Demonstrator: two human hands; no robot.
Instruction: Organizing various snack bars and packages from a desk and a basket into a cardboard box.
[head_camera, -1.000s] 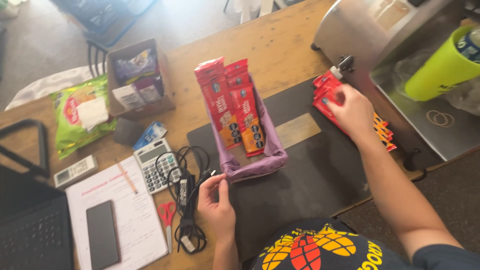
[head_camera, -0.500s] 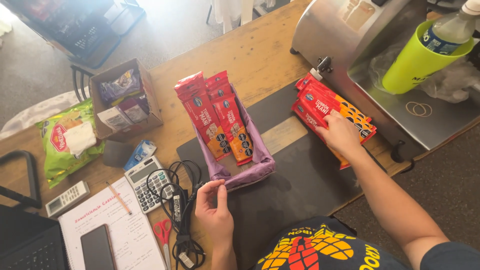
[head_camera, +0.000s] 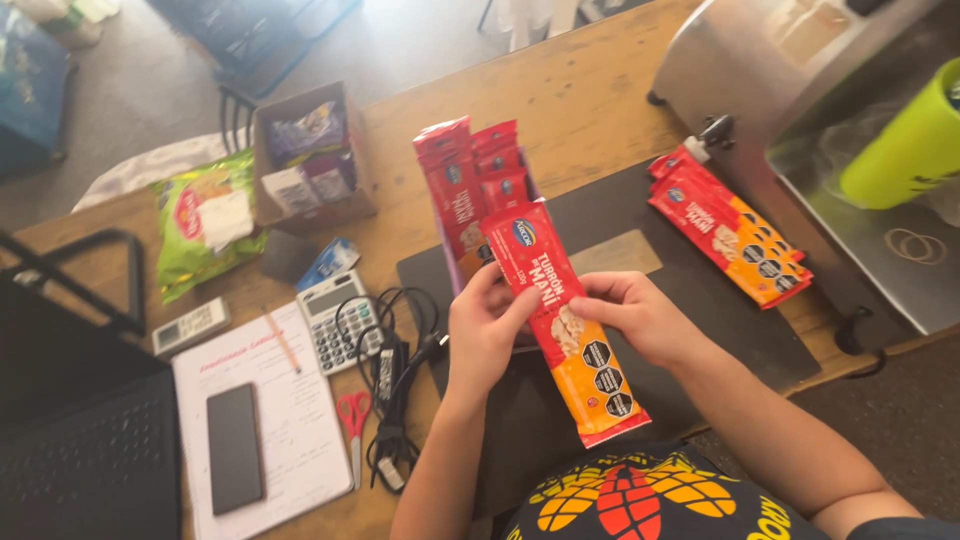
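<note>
Red at the top and orange toward the bottom, a long flat snack packet (head_camera: 565, 325) is held slantwise above the dark mat (head_camera: 700, 290), between the person's chest and the purple tray (head_camera: 452, 268). The left hand (head_camera: 483, 335) pinches the packet's left edge near the middle, thumb on the printed face and fingers curled behind; the right hand (head_camera: 640, 315) grips the opposite edge, thumb across the front. Neither hand is spread, and both are closed on the packet alone. Its lower end hangs free past the hands, so a loose grip could let it sag or slide out toward the lap, and a hard squeeze might crack the brittle bar inside. Just behind its upper end, more red packets (head_camera: 470, 185) stand upright and crowded in the tray; nudging them with the held packet's top corner could tip the row over, since the tray looks light and narrow. To the right, a small stack of packets (head_camera: 730, 230) lies flat on the mat beside a metal machine (head_camera: 760, 70), near enough that a sweeping elbow could push it off the mat. Left of the mat, tangled black cables (head_camera: 395, 370), scissors (head_camera: 352, 420) and a calculator (head_camera: 335, 320) sit close to the left forearm and could snag a careless movement.
</note>
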